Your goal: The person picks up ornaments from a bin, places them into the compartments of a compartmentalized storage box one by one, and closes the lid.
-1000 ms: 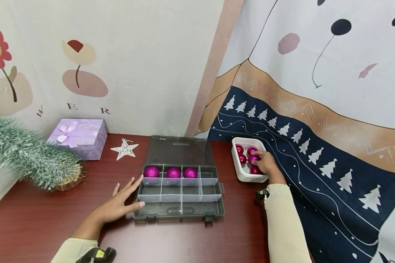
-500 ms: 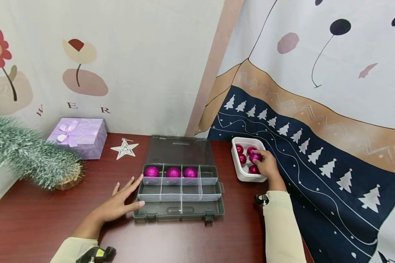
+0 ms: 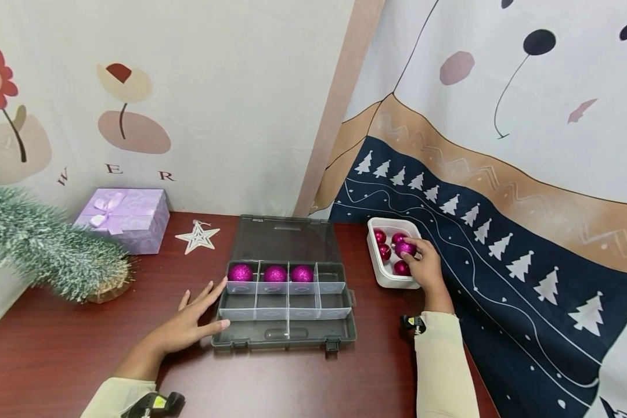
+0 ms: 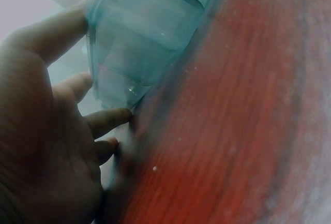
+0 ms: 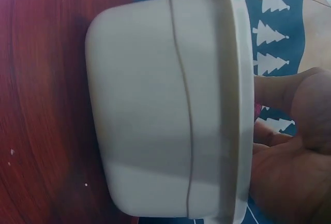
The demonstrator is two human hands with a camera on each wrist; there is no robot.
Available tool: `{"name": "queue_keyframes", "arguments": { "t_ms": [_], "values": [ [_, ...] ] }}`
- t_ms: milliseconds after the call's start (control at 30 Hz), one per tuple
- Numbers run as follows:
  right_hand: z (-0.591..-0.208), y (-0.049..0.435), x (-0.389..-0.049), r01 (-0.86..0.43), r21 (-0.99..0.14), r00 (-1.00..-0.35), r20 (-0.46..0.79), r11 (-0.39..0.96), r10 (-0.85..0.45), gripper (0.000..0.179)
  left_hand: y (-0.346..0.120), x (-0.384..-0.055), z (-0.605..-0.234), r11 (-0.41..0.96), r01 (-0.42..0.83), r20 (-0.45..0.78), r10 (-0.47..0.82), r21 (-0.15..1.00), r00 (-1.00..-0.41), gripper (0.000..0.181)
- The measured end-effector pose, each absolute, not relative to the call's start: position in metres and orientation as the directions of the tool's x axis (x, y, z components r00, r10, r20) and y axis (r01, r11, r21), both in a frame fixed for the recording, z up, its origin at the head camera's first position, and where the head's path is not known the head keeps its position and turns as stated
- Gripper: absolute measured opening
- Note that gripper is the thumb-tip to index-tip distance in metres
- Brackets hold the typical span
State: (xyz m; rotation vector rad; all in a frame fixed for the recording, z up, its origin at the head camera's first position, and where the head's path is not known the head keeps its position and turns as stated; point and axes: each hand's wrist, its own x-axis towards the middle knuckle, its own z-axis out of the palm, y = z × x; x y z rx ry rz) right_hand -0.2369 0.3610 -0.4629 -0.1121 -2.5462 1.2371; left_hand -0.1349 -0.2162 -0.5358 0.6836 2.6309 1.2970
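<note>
An open grey divided organizer box (image 3: 282, 346) lies on the table with its lid folded back. Three glittery magenta baubles (image 3: 275, 274) occupy its back row, one each in the three leftmost compartments. My left hand (image 3: 188, 325) rests along the box's left side with fingers spread, thumb at the side wall; the left wrist view shows the fingers (image 4: 108, 122) against it. Over a white tub (image 3: 378, 270) on the right, my right hand (image 3: 424, 264) pinches a glittery magenta bauble (image 3: 404, 248). Several shinier pink-red baubles (image 3: 384, 251) sit in the tub. From the right wrist, the tub's wall (image 5: 145, 110) hides most of the bauble.
A white star ornament (image 3: 198, 237) lies behind the box on the left. Further left are a lilac gift box (image 3: 136, 223) with a bow and a small frosted tree (image 3: 57, 249) on a wooden base. Fabric hangings (image 3: 240, 116) stand behind the table.
My right hand has drawn back slightly toward me, and the pinched bauble has shifted a little up and right among the others. The left hand and the organizer box stay put.
</note>
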Motion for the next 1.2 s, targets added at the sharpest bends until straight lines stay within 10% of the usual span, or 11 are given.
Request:
{"name": "queue_keyframes", "arguments": {
  "t_ms": [1200],
  "values": [
    [-0.464, 0.295, -0.22, -0.353, -0.846, -0.932, 0.354, 0.401, -0.073, 0.039, -0.216, -0.134, -0.534, 0.526, 0.352, 0.095, 0.453, 0.774, -0.886, 0.094]
  ]
}}
